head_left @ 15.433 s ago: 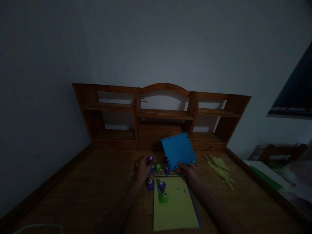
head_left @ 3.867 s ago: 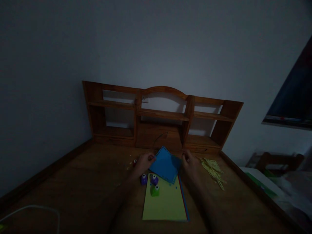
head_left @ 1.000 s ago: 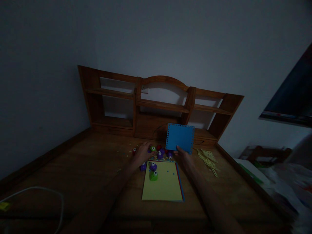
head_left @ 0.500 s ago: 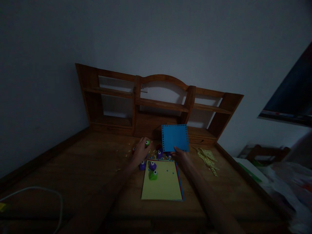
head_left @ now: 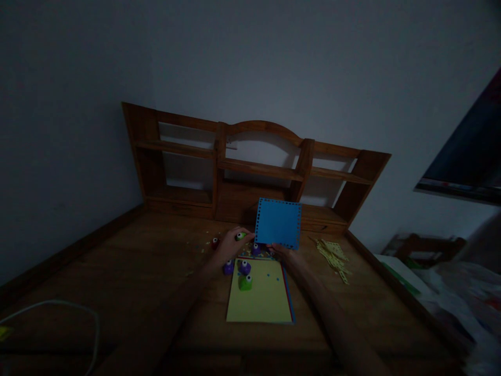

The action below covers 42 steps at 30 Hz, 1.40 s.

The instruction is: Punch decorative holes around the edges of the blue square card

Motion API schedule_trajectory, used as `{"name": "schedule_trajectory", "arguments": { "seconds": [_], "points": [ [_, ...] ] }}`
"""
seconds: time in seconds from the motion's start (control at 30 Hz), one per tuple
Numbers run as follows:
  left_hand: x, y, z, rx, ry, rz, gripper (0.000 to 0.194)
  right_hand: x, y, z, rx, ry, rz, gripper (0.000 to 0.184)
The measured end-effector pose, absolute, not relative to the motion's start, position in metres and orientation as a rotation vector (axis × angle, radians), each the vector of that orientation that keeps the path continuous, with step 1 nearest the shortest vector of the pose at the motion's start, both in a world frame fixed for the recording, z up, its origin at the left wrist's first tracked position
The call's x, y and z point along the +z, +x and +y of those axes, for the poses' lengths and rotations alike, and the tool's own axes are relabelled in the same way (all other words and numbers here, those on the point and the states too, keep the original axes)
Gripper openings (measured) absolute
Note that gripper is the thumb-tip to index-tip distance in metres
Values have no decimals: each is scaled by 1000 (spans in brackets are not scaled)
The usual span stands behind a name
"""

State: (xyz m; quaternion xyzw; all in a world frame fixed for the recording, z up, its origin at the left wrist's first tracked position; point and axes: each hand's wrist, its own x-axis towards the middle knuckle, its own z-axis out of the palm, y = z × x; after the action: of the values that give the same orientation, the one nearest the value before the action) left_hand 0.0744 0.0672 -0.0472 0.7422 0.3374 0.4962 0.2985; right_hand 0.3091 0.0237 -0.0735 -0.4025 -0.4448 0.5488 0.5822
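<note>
My right hand [head_left: 282,251] is closed on the lower edge of a blue sheet of paper [head_left: 278,223], which stands tilted up with small holes along its edges. In my left hand [head_left: 230,244] is a small green hole punch [head_left: 240,236] with a googly eye; the fingertips are by the sheet's lower left edge, and whether they touch it I cannot tell. A purple punch [head_left: 255,249] sits between the hands, and a red punch [head_left: 215,243] is left of my left hand. Another green punch [head_left: 245,283] and a purple one [head_left: 245,267] rest on a yellow sheet [head_left: 262,305].
Red and blue sheets show under the yellow one. Yellow perforated paper strips [head_left: 332,256] lie to the right, and punched bits are scattered behind the stack. A wooden shelf unit [head_left: 258,167] borders the desk's back. A white cable [head_left: 74,304] curves at lower left.
My left hand has moved slightly right with the green hole punch, closer to the blue sheet. The blue sheet has shifted a little left and tilted, with my right hand still on it.
</note>
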Motion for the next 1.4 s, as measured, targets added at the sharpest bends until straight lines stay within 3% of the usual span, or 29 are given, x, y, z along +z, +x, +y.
{"name": "schedule_trajectory", "arguments": {
  "seconds": [0.23,0.5,1.03,1.4],
  "points": [
    [-52,74,69,1357,2064,869,21,-72,308,22,1289,-934,-1148,40],
    [-53,69,75,1436,2073,882,23,-62,314,24,1333,-937,-892,36],
    [-53,67,75,1412,2098,841,26,-46,311,12,1150,-1005,-812,36],
    [-43,68,66,1435,1887,907,24,-62,316,20,1201,-1042,-879,32]
  ]
}}
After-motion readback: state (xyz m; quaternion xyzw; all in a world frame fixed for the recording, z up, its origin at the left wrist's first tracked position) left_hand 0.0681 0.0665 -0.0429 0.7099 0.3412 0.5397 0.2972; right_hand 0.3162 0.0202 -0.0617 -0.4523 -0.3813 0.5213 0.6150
